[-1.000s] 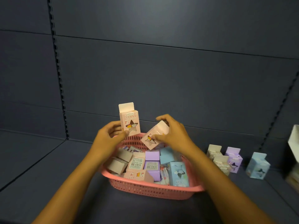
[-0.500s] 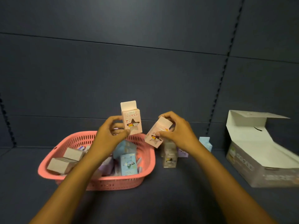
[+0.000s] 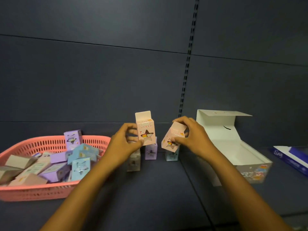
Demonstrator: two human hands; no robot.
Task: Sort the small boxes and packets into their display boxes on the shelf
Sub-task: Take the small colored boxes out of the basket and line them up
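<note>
I hold two small pink boxes in front of me, above the shelf. The upright pink box is pinched in my left hand, thumb on its front beside the star-shaped window, fingers curled round its far side. The tilted pink box leans to the right in my right hand, its top flap toward my palm, my thumb across its lower front and my fingers hooked over its top edge. The two boxes are near each other but apart.

Just behind and below them, three small boxes stand on the shelf: a grey box under my left hand, a purple box partly hidden by the upright pink one, and a pale blue box beneath the tilted one. These stand between my hands and the back panel.

To the right of my right hand sits the open display box, its lid raised against the back wall and its white inside showing; my right wrist overlaps its near left corner. Farther right lies a dark blue box, cut off by the frame edge.

Well to the left of my left hand is the pink basket, heaped with more purple, blue and beige small boxes lying at all angles.
</note>
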